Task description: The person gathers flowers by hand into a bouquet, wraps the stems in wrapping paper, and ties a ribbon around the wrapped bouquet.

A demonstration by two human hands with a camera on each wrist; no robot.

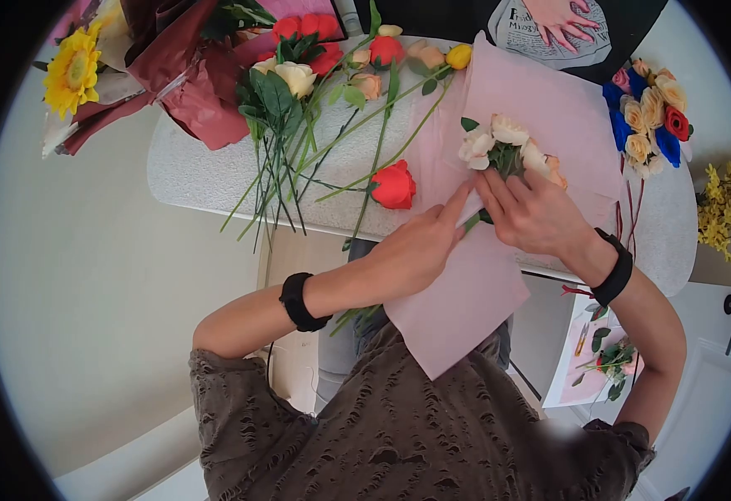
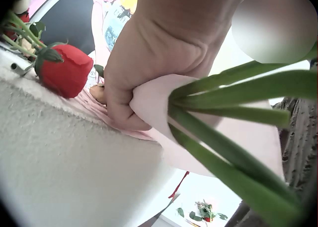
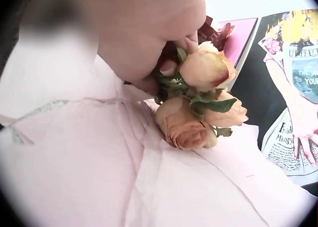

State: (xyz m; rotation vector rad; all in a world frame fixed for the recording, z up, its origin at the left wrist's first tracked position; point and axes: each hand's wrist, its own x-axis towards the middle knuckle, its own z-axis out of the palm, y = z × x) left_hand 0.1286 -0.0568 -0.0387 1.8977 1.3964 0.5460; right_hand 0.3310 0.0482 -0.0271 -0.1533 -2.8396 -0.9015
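A small bouquet of cream roses [image 1: 511,130] and peach roses [image 3: 185,126] is held over the table, partly rolled in pale pink wrapping paper [image 1: 462,302]. My left hand [image 1: 415,255] grips the paper around the stems. In the left wrist view, thick green stems [image 2: 231,94] stick out of the paper roll below that hand. My right hand [image 1: 536,213] holds the bouquet just under the flower heads, its fingers curled in among the leaves. A loose corner of the paper hangs toward my lap. More pink sheets [image 1: 541,83] lie behind the flowers.
A red rose [image 1: 394,184] lies left of the hands, near several loose stems and a white rose [image 1: 295,78]. A maroon-wrapped bouquet [image 1: 190,92] with a sunflower [image 1: 73,70] stands far left. At right is a blue-edged rose bouquet [image 1: 651,115]. A lower surface [image 1: 578,376] holds cuttings.
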